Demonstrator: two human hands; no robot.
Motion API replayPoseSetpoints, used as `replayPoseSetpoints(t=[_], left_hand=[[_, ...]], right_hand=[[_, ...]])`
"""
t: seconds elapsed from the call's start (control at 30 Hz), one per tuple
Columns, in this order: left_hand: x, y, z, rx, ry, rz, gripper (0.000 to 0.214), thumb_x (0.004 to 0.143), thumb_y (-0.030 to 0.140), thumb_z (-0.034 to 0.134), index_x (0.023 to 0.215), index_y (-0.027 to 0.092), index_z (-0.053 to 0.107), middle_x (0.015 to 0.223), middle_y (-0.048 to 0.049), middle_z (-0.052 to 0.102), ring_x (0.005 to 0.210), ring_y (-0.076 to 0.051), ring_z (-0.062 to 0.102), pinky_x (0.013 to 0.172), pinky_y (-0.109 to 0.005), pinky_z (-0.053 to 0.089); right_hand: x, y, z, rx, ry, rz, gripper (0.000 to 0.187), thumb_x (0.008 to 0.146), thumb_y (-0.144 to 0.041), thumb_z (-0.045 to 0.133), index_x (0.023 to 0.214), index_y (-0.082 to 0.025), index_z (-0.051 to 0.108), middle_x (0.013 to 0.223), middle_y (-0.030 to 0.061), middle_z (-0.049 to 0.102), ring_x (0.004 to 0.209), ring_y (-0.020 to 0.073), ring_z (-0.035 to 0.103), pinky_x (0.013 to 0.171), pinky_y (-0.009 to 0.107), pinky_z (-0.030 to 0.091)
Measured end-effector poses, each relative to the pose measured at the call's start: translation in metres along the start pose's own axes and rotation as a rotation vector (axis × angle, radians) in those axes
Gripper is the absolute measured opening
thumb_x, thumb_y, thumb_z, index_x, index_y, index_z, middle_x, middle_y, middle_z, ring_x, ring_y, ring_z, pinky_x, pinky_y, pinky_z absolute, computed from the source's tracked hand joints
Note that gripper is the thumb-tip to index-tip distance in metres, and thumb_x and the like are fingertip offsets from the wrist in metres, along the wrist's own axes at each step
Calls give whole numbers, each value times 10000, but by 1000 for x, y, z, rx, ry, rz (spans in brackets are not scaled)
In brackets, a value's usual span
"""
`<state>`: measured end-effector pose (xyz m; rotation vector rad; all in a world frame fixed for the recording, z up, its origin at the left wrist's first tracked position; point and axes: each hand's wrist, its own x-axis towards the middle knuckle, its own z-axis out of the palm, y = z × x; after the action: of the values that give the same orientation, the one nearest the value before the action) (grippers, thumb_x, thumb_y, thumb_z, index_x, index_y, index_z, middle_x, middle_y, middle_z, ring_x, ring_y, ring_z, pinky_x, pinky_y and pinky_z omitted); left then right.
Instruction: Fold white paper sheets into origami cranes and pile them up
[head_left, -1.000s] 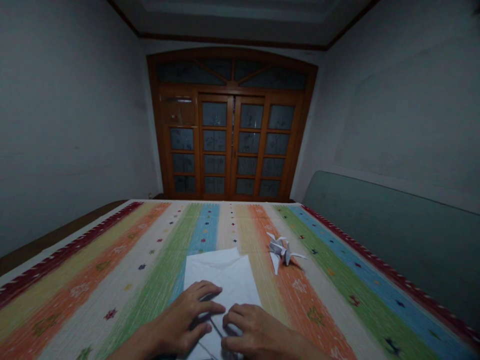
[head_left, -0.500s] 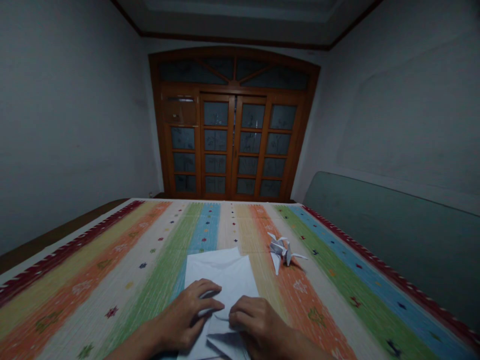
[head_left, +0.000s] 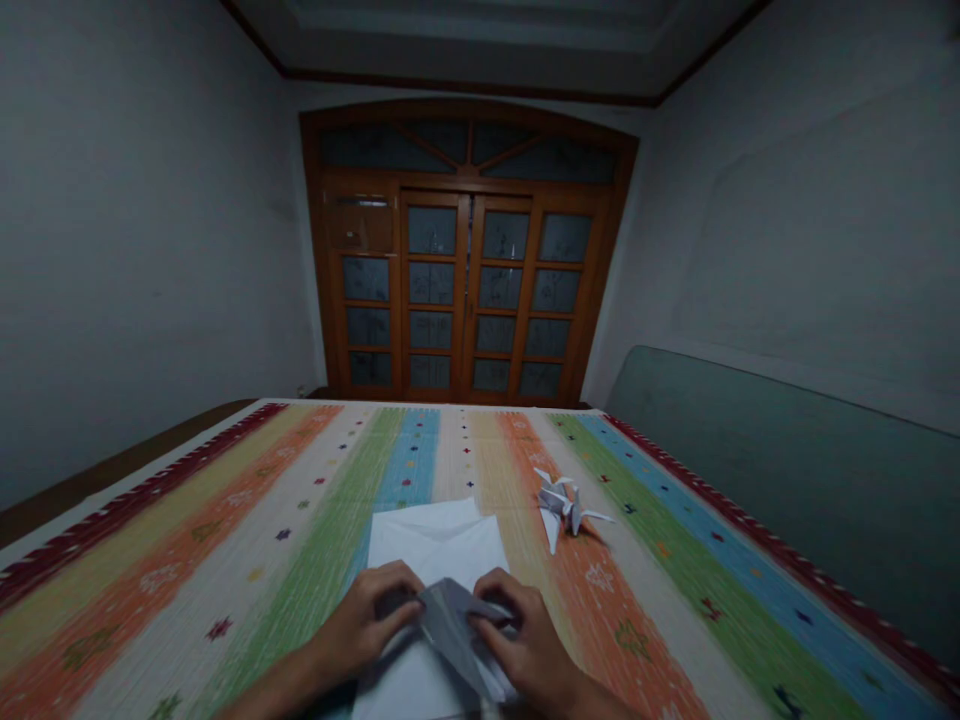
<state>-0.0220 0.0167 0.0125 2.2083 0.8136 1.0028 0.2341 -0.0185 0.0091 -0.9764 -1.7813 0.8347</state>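
Note:
Between my hands a folded piece of paper [head_left: 453,628] is raised and tilted, its grey shaded side toward me. My left hand [head_left: 379,612] pinches its left edge between thumb and fingers. On the opposite side, my right hand [head_left: 525,632] grips the right edge, fingers curled over it. Beneath lie white paper sheets [head_left: 424,533], flat on the striped cloth and partly covered by my hands. To the right of the sheets, two small folded paper cranes [head_left: 559,503] rest close together, and neither hand touches them.
A striped tablecloth [head_left: 300,540] in several colours covers the table. Along the right side stands a grey-green panel [head_left: 780,450]. Wooden doors with glass panes [head_left: 469,290] are at the far end, between pale walls.
The folded paper has come up off the sheets and tilted, where before it lay flat under my hands. My hands have shifted to its two sides and now pinch it.

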Motion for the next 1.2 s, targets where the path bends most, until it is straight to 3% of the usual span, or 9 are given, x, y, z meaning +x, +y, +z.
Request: replayPoseSetpoints(t=[0.13, 0.23, 0.33, 0.47, 0.53, 0.63, 0.87, 0.97, 1.2], left_hand=[[2, 2, 3, -205, 11, -192, 353, 965, 498, 680, 861, 166, 740, 771, -40, 721, 723, -202, 656, 676, -279, 490], [4, 1, 2, -316, 26, -239, 398, 930, 554, 700, 909, 162, 770, 857, -73, 761, 816, -239, 688, 728, -305, 523], [6, -3, 2, -340, 59, -286, 436, 899, 581, 716, 991, 165, 803, 909, -95, 781, 829, -250, 693, 730, -313, 532], [5, -6, 3, -326, 52, -400, 531, 900, 612, 675, 1146, 156, 795, 815, -72, 753, 536, -155, 577, 527, -259, 460], [5, -7, 3, -280, 56, -419, 532, 918, 593, 650, 1202, 161, 776, 777, -46, 720, 478, -125, 508, 489, -244, 419], [4, -8, 3, -179, 90, -368, 447, 930, 519, 656, 1208, 188, 770, 762, -18, 668, 553, -138, 509, 533, -240, 424], [0, -1, 4, 82, 119, -126, 239, 953, 386, 664, 1139, 275, 766, 1163, -98, 631, 979, -258, 639, 865, -379, 540], [-5, 11, 4, 169, 4, -18, 253, 945, 378, 688, 1179, 288, 724, 1234, -102, 607, 1133, -304, 607, 1011, -451, 498], [-8, 32, 4, 267, -258, 101, 509, 870, 546, 785, 1258, 244, 651, 1234, -129, 600, 1122, -337, 577, 967, -459, 514]], right_hand=[[3, 2, 6, 233, -82, 103, 295, 845, -386, 736, 975, -243, 514, 713, -43, 613, 587, 133, 551, 528, 213, 384], [3, 5, 12, 401, -137, 175, 640, 707, -426, 883, 1153, -266, 452, 699, -68, 614, 582, 124, 535, 539, 205, 353], [2, 5, 14, 455, -179, 149, 928, 654, -428, 927, 1370, -250, 364, 791, -11, 685, 687, 176, 634, 629, 261, 458], [2, 1, 6, 423, -283, 5, 1006, 829, -445, 747, 1581, -194, 126, 1136, 151, 720, 981, 272, 710, 885, 430, 545], [1, 4, -1, 312, -316, -67, 995, 830, -404, 700, 1613, -166, 133, 1313, 209, 658, 1186, 324, 651, 1007, 488, 508], [-1, 15, -9, 31, -320, -104, 774, 775, -278, 656, 1514, -166, 456, 1475, 214, 563, 1371, 377, 514, 1147, 548, 394], [-5, 23, -3, -444, -294, -36, 794, 585, -120, 591, 1375, -166, 645, 1238, 158, 656, 1175, 340, 581, 1096, 532, 417], [-4, 12, 0, -545, -278, 8, 745, 583, -107, 609, 1316, -199, 697, 1140, 129, 647, 1091, 317, 588, 990, 454, 477], [-6, 13, 2, -623, -254, -80, 584, 538, -151, 722, 1119, -172, 766, 1203, 168, 618, 1118, 368, 569, 965, 508, 479]])
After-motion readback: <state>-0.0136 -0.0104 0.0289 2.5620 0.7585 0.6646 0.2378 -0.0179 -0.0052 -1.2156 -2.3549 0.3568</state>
